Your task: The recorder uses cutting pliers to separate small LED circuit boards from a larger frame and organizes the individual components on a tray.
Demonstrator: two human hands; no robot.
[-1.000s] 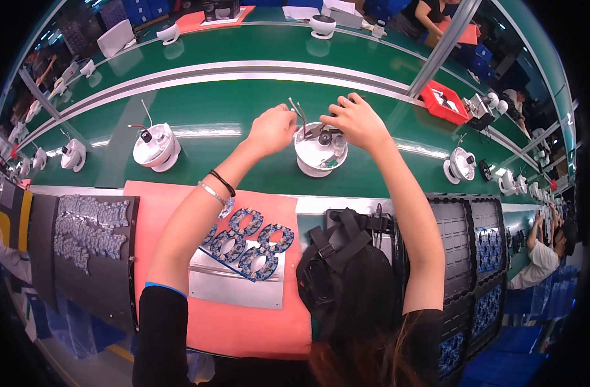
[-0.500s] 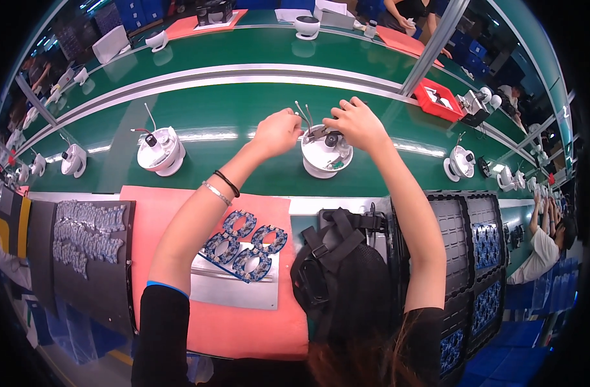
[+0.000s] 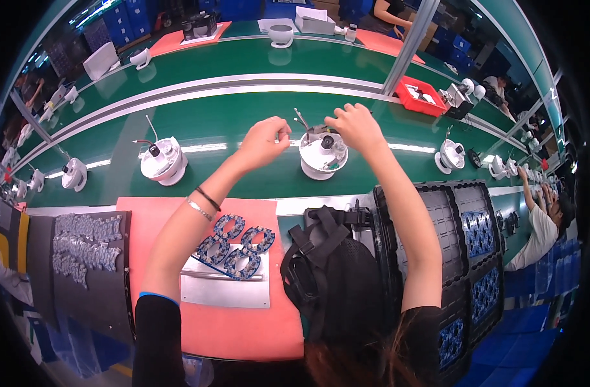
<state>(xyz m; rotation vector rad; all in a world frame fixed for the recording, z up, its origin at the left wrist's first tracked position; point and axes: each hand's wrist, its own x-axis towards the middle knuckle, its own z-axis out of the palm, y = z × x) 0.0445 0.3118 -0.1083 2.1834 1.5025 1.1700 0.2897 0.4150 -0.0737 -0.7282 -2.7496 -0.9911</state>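
A round white device housing stands on the green bench in front of me, its top side bare with a black cylindrical part and thin wires rising from it. Over its right rim, my right hand is closed round a small metal tool that looks like pliers; the fingers hide most of it. The tool's tip lies across the housing's far side, near the wires. Left of the housing, my left hand hovers with loosely curled fingers, thumb apart from them, touching nothing.
Similar white housings stand along the bench, one at left and one at right. Nearer lie a pink mat with blue ring-shaped circuit boards, a black strapped bag and black trays. A red bin sits by the post.
My left hand has drawn back left from the wires, its fingers loosening. My right hand stays over the housing's right side with the tool. The whole view has shifted slightly.
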